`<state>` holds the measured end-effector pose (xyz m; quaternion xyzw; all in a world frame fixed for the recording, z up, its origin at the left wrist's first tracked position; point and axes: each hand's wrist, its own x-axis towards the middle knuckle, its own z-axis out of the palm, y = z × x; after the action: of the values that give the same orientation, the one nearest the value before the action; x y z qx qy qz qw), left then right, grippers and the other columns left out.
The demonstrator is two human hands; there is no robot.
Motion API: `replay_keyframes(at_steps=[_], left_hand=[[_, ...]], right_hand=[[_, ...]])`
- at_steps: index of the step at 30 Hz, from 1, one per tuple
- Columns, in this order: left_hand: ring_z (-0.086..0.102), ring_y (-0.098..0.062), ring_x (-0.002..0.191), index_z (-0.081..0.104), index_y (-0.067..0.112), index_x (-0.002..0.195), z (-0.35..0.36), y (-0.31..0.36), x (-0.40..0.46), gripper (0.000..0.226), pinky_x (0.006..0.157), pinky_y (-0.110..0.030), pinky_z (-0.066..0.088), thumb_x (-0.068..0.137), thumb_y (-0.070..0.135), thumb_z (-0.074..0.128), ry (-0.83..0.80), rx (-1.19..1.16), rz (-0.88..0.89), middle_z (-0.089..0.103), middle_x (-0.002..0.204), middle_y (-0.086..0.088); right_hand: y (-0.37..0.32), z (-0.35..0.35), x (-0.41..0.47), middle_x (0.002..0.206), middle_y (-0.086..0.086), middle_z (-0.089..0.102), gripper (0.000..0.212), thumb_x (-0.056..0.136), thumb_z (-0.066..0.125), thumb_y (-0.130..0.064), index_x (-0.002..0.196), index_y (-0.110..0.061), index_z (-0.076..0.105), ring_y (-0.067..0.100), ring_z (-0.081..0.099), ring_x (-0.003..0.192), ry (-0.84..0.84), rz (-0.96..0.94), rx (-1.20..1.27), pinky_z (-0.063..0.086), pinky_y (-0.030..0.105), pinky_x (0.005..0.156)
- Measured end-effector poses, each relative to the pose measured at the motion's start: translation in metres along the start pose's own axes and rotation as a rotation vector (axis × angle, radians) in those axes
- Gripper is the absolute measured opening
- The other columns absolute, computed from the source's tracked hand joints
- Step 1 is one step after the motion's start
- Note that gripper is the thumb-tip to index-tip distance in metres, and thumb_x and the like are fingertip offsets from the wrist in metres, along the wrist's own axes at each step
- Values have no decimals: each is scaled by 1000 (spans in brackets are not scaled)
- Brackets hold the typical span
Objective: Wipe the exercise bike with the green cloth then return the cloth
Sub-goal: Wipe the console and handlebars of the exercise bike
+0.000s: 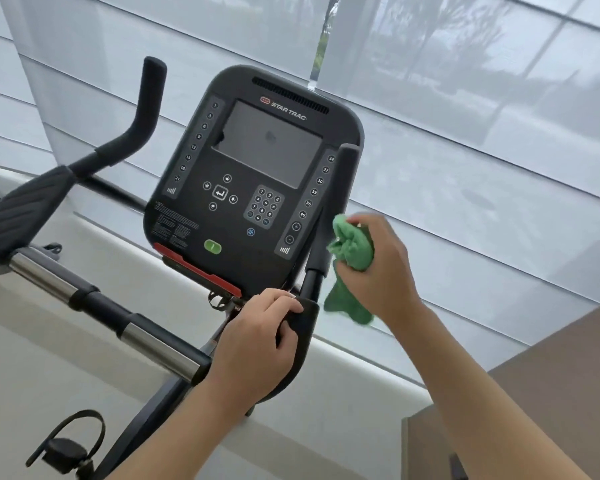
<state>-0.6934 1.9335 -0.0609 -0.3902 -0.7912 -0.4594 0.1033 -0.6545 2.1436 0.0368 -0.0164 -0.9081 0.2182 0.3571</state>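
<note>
— Right hand (pixel 378 268) grips the bunched green cloth (pixel 352 252) beside the right handlebar (pixel 329 216); your left hand (pixel 257 336) clasps the bend below.

— Progress?

— Mid-wipe, likely. Console (pixel 253 174) and left handlebar (pixel 142 109) possibly pending; cloth's return certainly outstanding.

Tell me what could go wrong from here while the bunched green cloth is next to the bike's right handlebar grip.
1. The bunched green cloth in the right hand sits close to the black console panel; a wide stroke could press its green start button.
2. The cloth's loose tail dangles below the hand and might snag on the black upright handlebar grip.
3. The left hand grips the lower handlebar bend, blocking that spot from wiping.
</note>
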Motion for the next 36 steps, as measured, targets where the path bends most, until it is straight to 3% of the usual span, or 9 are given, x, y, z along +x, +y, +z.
replay_keyframes(at_steps=[4,6,8,14,19,25,27,31,36], left_hand=[[62,-6,99,70,21,110,-1,1,0,27,78,-25,59,90,7,59,0,9,0,67,114,12],[62,-7,100,71,20,109,-1,1,0,27,79,-26,59,89,6,59,3,7,5,67,114,11],[62,-7,101,71,20,109,-1,0,0,28,79,-26,58,89,6,57,5,4,11,67,113,11],[61,-6,101,71,20,111,1,-1,0,29,81,-19,56,90,5,59,-11,18,15,67,114,11],[59,-2,97,73,20,112,2,-3,-1,28,84,-3,44,90,4,65,-12,14,-9,70,114,10],[63,-5,97,71,24,113,-3,-3,-14,30,79,-12,53,90,10,56,20,-8,-49,67,115,16],[64,-4,99,71,24,114,-5,-3,-19,31,84,-5,47,90,13,54,15,-7,-54,67,115,16],[64,-5,96,72,23,111,-5,-4,-20,31,82,-2,44,89,13,54,21,2,-71,68,114,15],[65,-6,96,73,21,106,-4,-6,-20,28,83,-7,50,89,10,54,65,-18,-56,69,112,14]], right_hand=[[14,18,60,129,5,55,36,82,77,-25,115,-12,72,26,50,115,20,-167,-236,45,28,104],[25,38,66,123,9,57,31,84,80,-27,109,-9,77,32,49,112,-19,-198,-349,49,43,102],[32,56,62,113,8,61,26,85,81,-30,100,-8,78,33,49,108,2,-214,-370,49,46,99],[26,65,46,91,-2,62,25,88,79,-35,79,-11,77,25,49,94,-44,-102,-219,49,37,88],[7,54,14,93,-6,62,11,85,82,-24,79,-14,79,22,50,97,-204,134,29,44,32,89],[-9,33,-19,97,-5,64,9,80,83,-15,89,-17,82,21,59,100,-401,116,135,50,40,91],[-5,25,-4,96,0,63,8,81,83,-14,88,-13,80,23,61,94,-346,94,96,51,42,90],[9,25,40,104,-8,59,17,86,80,-30,100,-21,80,19,55,104,-108,74,56,44,27,97],[16,66,26,106,-4,64,20,84,78,-32,95,-16,80,26,47,108,-131,8,-172,45,45,101]])
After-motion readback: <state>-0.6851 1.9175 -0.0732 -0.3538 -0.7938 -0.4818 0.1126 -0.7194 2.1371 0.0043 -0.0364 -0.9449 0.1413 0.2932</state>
